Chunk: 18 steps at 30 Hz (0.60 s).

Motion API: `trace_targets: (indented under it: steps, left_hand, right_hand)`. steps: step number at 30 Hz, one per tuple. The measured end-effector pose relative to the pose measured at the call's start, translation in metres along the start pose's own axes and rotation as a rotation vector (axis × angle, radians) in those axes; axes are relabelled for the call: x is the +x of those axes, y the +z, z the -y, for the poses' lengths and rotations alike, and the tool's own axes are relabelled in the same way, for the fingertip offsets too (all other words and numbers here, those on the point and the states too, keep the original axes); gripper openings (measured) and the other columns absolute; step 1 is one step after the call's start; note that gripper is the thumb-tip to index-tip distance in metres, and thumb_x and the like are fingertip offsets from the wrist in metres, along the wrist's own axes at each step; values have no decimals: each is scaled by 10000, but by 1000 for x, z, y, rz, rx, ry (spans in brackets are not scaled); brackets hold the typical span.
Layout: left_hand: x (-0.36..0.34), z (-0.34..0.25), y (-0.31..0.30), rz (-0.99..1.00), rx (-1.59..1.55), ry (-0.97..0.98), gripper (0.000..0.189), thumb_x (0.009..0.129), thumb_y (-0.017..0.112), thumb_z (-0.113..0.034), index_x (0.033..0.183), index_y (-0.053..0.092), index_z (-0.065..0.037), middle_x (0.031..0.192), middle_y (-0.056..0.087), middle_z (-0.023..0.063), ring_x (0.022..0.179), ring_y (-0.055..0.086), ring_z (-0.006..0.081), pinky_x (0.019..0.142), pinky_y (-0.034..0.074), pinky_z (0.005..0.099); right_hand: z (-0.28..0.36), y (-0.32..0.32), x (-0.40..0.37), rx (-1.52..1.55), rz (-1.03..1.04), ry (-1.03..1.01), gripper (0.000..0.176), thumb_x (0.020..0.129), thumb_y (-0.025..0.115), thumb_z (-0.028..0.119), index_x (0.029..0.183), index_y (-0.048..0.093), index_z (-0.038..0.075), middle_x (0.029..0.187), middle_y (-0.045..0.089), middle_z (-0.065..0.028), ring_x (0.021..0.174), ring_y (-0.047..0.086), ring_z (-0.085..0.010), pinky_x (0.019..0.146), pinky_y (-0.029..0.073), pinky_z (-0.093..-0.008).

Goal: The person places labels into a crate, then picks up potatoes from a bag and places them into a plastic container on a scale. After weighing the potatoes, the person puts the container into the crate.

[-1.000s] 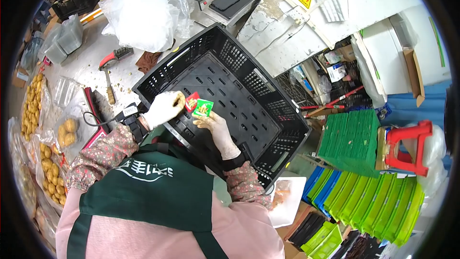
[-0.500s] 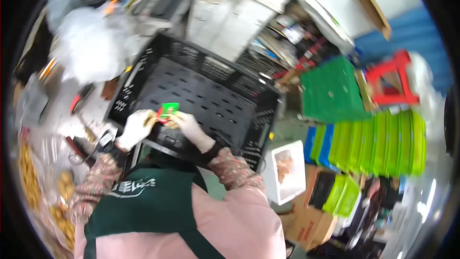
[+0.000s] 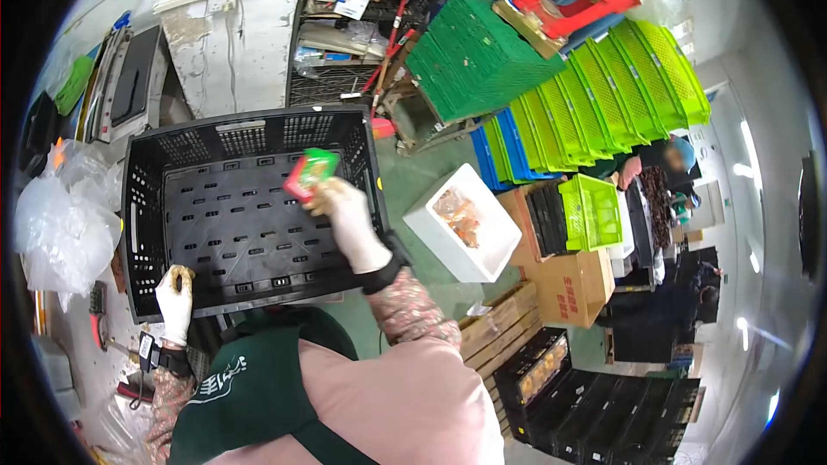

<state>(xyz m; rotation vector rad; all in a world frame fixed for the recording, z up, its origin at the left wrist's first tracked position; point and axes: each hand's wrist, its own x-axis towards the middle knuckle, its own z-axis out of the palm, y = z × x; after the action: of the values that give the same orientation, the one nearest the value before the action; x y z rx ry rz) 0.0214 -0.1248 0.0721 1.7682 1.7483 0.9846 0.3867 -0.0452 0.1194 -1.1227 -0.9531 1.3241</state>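
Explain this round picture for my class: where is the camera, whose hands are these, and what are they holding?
There is no machine here. A person wears one camera on the head, looking forward and down, so you see their own two gloved hands from above. The wide lens bends the picture into a circle. The right hand holds small green and red packets over a black crate. The left hand holds the crate's near rim. To the right, on the floor, stands a white foam box, with a cardboard box and stacked green crates beyond. Clear bags lie to the left. Another person works far off on the right.
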Motion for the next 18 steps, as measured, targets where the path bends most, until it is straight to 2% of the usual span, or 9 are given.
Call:
trace_targets:
  steps: [2, 3, 5, 6, 7, 9, 11, 14, 18]
  left_hand:
    - [0, 6, 3, -2, -18, 3, 88, 893, 585, -33, 831, 601, 27, 750, 643, 119, 670, 620, 227, 650, 483, 320]
    - [-1, 6, 3, 1, -21, 6, 88, 893, 585, -33, 831, 601, 27, 750, 643, 119, 670, 620, 227, 650, 483, 320]
    - [1, 6, 4, 3, -4, 3, 83, 892, 588, -34, 835, 603, 24, 748, 641, 120, 670, 621, 229, 651, 484, 320]
    - [0, 7, 5, 5, -8, 8, 83, 892, 588, -34, 835, 603, 24, 748, 641, 120, 670, 621, 229, 651, 484, 320]
    - [0, 9, 5, 4, 1, 11, 78, 890, 589, -33, 837, 603, 23, 748, 640, 121, 672, 621, 230, 651, 485, 320]
    - [2, 10, 6, -7, 6, 20, 73, 888, 590, -31, 838, 603, 21, 749, 640, 122, 674, 621, 232, 651, 485, 321]
    - [0, 12, 6, -14, 7, 25, 56, 877, 591, -22, 840, 600, 19, 753, 639, 123, 677, 622, 237, 652, 486, 323]
    - [0, 22, 8, 4, -1, -40, 33, 859, 590, -7, 839, 596, 19, 755, 637, 121, 677, 622, 239, 656, 486, 322]
    - [1, 9, 3, 16, 29, -22, 27, 853, 588, -4, 840, 594, 19, 759, 639, 121, 679, 625, 240, 657, 486, 320]
  right_hand:
    - [9, -65, -7, 197, -214, -60, 225, 960, 540, 231, 973, 613, 18, 805, 661, -56, 703, 619, -136, 659, 488, -243]
    - [22, -96, -10, 80, -340, -82, 268, 977, 530, 250, 1009, 629, 3, 852, 672, -89, 682, 619, -131, 634, 487, -253]
    - [-2, -213, -9, 62, -506, -44, 297, 977, 531, 299, 1025, 631, 24, 883, 669, -79, 765, 628, -154, 705, 500, -272]
    - [44, -195, -29, -17, -693, -205, 281, 971, 527, 295, 1025, 625, 37, 935, 664, -87, 820, 633, -170, 746, 510, -283]
    - [65, -201, -54, -616, -769, -115, 279, 962, 522, 276, 1060, 606, 29, 977, 659, -90, 868, 637, -194, 782, 513, -300]
    - [72, -209, -77, -557, -881, -66, 288, 953, 505, 243, 1116, 575, 17, 1062, 644, -102, 971, 626, -232, 851, 504, -328]
    - [59, -212, -77, 135, -861, -115, 305, 957, 483, 229, 1154, 555, 7, 1146, 617, -124, 1067, 592, -254, 911, 477, -345]
    - [-57, -275, -61, 508, -785, 24, 349, 979, 453, 236, 1203, 535, -19, 1266, 575, -180, 1126, 568, -264, 964, 443, -353]
    - [-42, -182, -50, 287, -640, 17, 396, 1007, 418, 251, 1261, 525, -33, 1247, 599, -195, 1047, 610, -240, 889, 484, -329]
